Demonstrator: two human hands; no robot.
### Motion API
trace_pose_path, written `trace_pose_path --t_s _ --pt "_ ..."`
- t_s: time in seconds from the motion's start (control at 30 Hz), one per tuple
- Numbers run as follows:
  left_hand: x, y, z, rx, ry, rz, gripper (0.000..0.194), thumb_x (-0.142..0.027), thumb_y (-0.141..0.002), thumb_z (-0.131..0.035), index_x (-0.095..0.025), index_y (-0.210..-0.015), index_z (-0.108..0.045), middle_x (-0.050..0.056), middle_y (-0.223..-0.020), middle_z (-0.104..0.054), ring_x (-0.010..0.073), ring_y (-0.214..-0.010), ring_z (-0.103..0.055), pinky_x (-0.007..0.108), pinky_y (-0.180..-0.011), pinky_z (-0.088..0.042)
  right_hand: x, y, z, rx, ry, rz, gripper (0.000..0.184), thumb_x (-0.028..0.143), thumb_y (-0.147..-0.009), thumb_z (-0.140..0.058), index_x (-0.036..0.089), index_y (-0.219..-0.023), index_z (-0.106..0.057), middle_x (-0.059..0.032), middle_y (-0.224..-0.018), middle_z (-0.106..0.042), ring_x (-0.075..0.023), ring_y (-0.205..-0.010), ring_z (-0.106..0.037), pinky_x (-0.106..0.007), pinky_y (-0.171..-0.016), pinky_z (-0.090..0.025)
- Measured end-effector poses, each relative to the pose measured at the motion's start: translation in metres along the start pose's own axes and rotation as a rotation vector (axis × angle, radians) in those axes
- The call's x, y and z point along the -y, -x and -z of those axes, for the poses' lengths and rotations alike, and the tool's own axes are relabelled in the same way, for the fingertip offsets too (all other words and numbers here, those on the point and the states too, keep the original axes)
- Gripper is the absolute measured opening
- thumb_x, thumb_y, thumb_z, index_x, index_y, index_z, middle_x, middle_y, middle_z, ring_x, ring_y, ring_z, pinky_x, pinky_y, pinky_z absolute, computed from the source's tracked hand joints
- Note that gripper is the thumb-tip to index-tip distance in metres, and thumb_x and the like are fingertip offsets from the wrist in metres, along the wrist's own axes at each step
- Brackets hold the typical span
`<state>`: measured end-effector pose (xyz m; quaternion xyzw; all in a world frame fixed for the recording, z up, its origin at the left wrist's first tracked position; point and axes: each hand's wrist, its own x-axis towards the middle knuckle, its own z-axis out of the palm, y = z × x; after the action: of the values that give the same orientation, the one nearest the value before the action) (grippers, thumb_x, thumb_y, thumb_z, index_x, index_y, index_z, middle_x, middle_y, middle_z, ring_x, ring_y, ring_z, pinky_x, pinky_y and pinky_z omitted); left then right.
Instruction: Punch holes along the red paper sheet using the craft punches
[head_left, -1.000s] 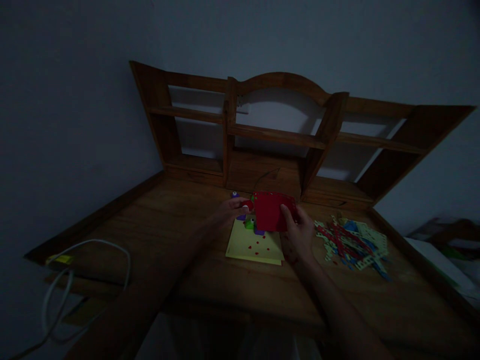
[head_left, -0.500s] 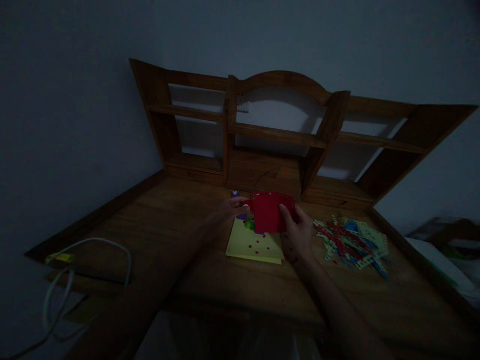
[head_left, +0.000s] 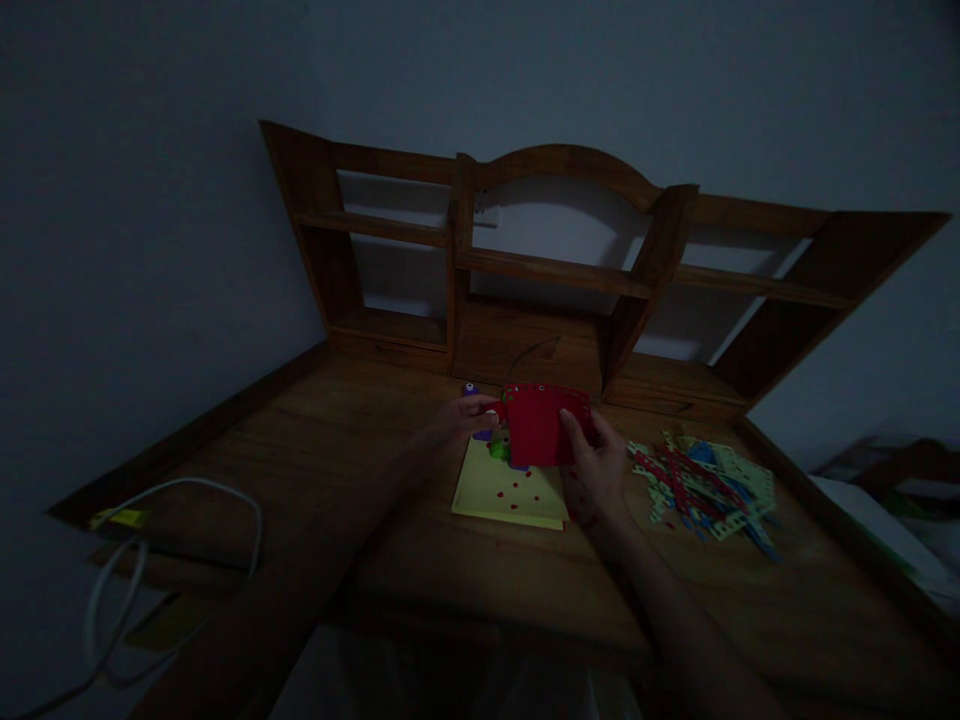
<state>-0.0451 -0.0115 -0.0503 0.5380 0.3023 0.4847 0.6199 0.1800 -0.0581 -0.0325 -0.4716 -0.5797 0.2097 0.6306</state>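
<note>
The room is dim. My right hand (head_left: 596, 470) pinches the right edge of a red sheet (head_left: 538, 425) with small holes punched near its top, holding it above a yellow pad (head_left: 499, 495). Small red cut-outs lie scattered on the pad. My left hand (head_left: 465, 412) is closed on a small red punch-like piece (head_left: 495, 410) at the sheet's left edge. Green and purple small punches (head_left: 499, 448) sit partly hidden under the sheet. Another small purple piece (head_left: 470, 389) stands just behind my left hand.
A heap of red, blue and pale punched paper strips (head_left: 705, 482) lies to the right on the wooden desk (head_left: 337, 450). A wooden shelf unit (head_left: 555, 270) stands at the back. A white cable (head_left: 150, 560) loops at the left edge.
Both hands and the red sheet stay almost in place; the sheet shifts only slightly between frames.
</note>
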Motion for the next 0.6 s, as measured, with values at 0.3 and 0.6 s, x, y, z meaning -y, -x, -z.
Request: trace_pose_path --t_s 0.3,0.6 --pt "0.0029 -0.0008 0.0016 0.029 0.002 -0.024 0.041 -0.034 -0.071 -0.077 -0.013 -0.105 -0.068 0.012 -0.100 -0.071 0.0207 -0.084 -0.068 0.032 -0.080 -0.050 -0.0002 0.0019 -0.0012 0.010 -0.059 -0.035 0.029 0.047 -0.081 -0.065 0.019 -0.087 -0.069 -0.0009 -0.081 -0.067 -0.0172 -0.074 -0.056 -0.025 -0.065 -0.044" --pt "0.0092 -0.0054 0.0033 -0.020 0.005 0.007 0.044 -0.032 -0.064 -0.082 -0.015 -0.103 -0.068 0.009 -0.098 -0.072 0.0176 -0.081 -0.068 0.028 -0.076 -0.051 -0.0038 0.0032 -0.0050 0.016 -0.069 -0.033 0.041 0.057 -0.077 -0.065 0.017 -0.084 -0.068 -0.0013 -0.074 -0.066 -0.0179 -0.069 -0.055 -0.026 -0.059 -0.042"
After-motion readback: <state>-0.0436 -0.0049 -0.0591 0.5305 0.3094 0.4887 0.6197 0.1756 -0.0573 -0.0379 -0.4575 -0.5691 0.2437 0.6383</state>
